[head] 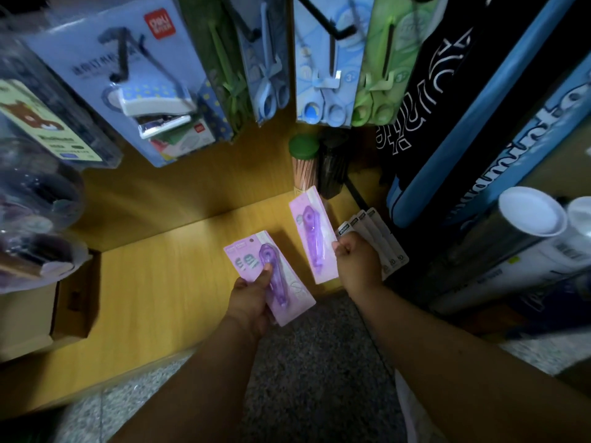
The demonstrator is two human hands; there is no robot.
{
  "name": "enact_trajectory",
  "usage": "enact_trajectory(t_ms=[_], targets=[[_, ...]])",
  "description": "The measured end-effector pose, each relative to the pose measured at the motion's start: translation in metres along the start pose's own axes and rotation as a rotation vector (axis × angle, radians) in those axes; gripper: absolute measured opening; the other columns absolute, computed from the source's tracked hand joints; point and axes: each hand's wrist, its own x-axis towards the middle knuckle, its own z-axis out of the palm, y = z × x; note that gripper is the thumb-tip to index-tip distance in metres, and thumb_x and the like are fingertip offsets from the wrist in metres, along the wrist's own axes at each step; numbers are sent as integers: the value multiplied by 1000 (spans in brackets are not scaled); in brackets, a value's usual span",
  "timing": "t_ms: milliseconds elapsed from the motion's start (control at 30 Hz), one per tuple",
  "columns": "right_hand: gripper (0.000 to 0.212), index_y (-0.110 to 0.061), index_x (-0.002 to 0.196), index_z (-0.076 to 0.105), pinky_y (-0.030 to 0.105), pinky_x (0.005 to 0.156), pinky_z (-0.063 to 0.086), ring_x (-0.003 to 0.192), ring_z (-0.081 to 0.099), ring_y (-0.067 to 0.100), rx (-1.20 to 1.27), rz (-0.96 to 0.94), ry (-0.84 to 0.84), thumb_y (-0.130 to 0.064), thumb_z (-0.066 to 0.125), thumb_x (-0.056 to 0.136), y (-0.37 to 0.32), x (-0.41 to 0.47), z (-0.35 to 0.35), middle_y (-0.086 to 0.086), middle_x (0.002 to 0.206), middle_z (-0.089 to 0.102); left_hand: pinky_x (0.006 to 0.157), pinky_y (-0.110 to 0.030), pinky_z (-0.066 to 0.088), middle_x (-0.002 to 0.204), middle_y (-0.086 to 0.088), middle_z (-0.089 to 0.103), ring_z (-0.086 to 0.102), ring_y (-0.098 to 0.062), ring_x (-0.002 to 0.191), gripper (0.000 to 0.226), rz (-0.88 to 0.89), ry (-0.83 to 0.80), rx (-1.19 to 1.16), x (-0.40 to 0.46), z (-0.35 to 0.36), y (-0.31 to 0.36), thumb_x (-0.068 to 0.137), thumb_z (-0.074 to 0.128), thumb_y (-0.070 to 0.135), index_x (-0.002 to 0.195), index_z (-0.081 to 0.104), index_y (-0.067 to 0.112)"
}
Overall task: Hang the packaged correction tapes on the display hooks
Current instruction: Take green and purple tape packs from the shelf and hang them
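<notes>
Left hand (252, 290) grasps a small stack of flat pink card-backed correction tape packs (270, 276), at 6 o'clock. Right hand (356, 259) pinches one pink pack (315, 233) by its edge, at 3 o'clock from the stack. Judged light, stiff, with slick blisters; best held by the card edge, hang-hole clear. Black wire hook (332, 22) at 12 o'clock.

Down below, a yellow wooden shelf (166, 276) runs across the left and middle, its back panel rising toward the far side. Near us, the speckled grey floor (313, 362) fills the bottom. At far left an open cardboard box (68, 302) sits on that shelf. The light is dim, darkest on the right, brighter on the wood.
</notes>
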Motion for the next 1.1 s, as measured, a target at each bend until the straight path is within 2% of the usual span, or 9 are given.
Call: enact_trajectory(t_ms=[67,233,367,467,600,700,767,900,1100], targets=[[19,-9,82,54,25,57,35,74,52,16,150,8,-35,-21,51,96,-11,-7,-8,5,79,56,63,-43,59,105,-15,72,70,-29,83,50,12,11,-1,-7,0,5,86,72,28,129,59,6],[14,-1,96,65,28,76,43,85,55,18,335,4,-124,-11,55,92,-23,-27,-27,6,87,60,68,-45,59,113,-15,72,70,-30,91,47,34,-40,-30,-34,8,16,87,70,26,129,57,10],[9,-10,86,62,21,64,39,81,53,16,357,-13,-155,-10,56,93,-29,-47,-40,5,84,59,77,-49,59,112,-13,74,71,-34,100,43,90,-117,-55,-63,23,24,87,70,25,126,61,9],[9,-11,93,64,14,60,36,76,52,11,345,-50,-157,-12,55,93,-37,-58,-51,-2,81,58,80,-50,59,111,-13,75,71,-33,97,31,142,-178,-41,-88,35,30,90,67,25,118,65,12],[22,-23,72,55,16,58,34,68,49,6,364,-54,-131,-13,58,91,-45,-76,-65,-13,68,52,74,-47,61,114,-17,73,71,-35,93,29,222,-245,-49,-120,45,38,91,65,18,118,66,8],[18,-19,76,57,20,58,36,70,53,10,408,-41,-129,-14,54,93,-53,-86,-79,-8,71,55,69,-46,61,112,-17,74,70,-37,93,29,240,-257,-27,-143,48,43,91,66,13,119,65,8],[16,-15,82,58,21,59,39,76,60,20,522,-66,-132,-19,52,96,-61,-93,-90,0,76,60,70,-45,61,113,-17,73,71,-34,90,29,284,-283,-17,-157,52,47,91,65,11,120,64,8],[20,-17,81,61,36,70,54,80,70,26,706,-141,-182,-35,65,86,-77,-109,-114,8,82,70,67,-43,61,112,-17,73,73,-32,85,32,387,-349,1,-186,64,52,90,65,5,121,60,6],[9,-10,88,66,32,67,57,76,71,23,851,-226,-167,-18,69,85,-95,-132,-155,9,85,74,83,-54,58,115,-19,72,69,-42,101,39,518,-415,31,-225,75,59,88,67,5,125,59,5]])
